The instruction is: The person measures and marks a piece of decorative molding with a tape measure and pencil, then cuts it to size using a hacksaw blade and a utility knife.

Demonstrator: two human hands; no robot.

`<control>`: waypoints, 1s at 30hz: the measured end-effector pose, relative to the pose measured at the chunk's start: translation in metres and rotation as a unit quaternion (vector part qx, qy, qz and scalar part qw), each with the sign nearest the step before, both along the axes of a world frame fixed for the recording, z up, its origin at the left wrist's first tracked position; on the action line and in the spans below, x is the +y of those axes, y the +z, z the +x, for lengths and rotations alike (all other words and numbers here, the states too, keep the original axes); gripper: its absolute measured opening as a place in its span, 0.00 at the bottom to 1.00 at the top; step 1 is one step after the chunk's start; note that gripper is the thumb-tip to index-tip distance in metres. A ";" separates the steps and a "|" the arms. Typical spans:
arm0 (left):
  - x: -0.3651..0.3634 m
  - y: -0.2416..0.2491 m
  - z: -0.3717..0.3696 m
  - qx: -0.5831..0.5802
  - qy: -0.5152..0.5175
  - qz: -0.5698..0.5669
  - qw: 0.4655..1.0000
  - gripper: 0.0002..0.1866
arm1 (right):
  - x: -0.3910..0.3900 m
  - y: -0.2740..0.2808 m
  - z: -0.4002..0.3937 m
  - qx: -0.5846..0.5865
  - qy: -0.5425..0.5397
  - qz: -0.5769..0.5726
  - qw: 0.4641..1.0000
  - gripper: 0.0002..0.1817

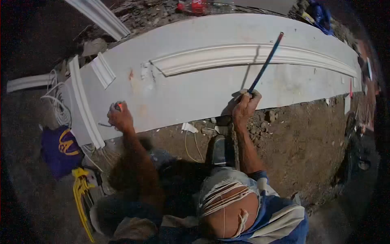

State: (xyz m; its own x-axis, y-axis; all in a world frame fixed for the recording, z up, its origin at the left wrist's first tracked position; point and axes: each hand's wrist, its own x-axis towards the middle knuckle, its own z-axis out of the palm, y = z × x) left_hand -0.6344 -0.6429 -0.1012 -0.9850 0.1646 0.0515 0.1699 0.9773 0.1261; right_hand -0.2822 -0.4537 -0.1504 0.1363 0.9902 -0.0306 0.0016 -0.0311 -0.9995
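My right hand (247, 106) is closed around the lower end of a long, thin dark-blue blade (266, 62), much like a hacksaw blade. It slants up to the right, its far end reddish, above the white board (195, 95). My left hand (120, 118) is closed on a small tool with a black and orange handle (118, 106); a thin grey shaft sticks out to the left. Its exact kind is partly hidden by my fingers. A long white moulding (252, 55) lies on the board beyond my hands. Nearer my left hand is another white moulding strip (86, 103).
A short moulding piece (103, 70) rests on the board's left end. White cable (60, 107), a purple bag (61, 150) and a yellow-framed saw (81, 195) lie at left. Rubble and soil (304, 126) surround the board. A blue bag (323, 18) is at the far right.
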 end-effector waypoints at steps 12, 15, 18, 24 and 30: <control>0.177 0.081 0.066 -0.659 -0.168 0.635 0.366 0.24 | 0.063 0.094 -0.067 0.065 0.177 -0.013 0.982 0.13; 0.204 0.113 0.113 -0.659 -0.222 0.485 0.531 0.27 | 0.082 0.137 -0.076 -0.038 0.222 0.006 0.974 0.11; 0.209 0.163 0.131 -0.620 -0.382 0.315 0.608 0.24 | 0.095 0.170 -0.070 -0.063 0.302 -0.013 0.951 0.13; 0.176 0.258 0.139 -0.646 -0.355 0.218 0.640 0.25 | 0.072 0.267 -0.042 -0.029 0.426 -0.196 0.883 0.16; 0.137 0.361 0.154 -0.623 -0.417 0.118 0.651 0.23 | -0.012 0.359 -0.023 -0.022 0.320 -0.244 0.915 0.11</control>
State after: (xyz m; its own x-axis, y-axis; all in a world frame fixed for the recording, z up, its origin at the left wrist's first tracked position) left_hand -0.4804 -0.5060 0.2595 0.1408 0.8015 -0.5812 0.2504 0.5391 0.8042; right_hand -0.3048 -0.4662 0.2088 -0.4547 0.7373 -0.4996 0.2159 -0.4530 -0.8650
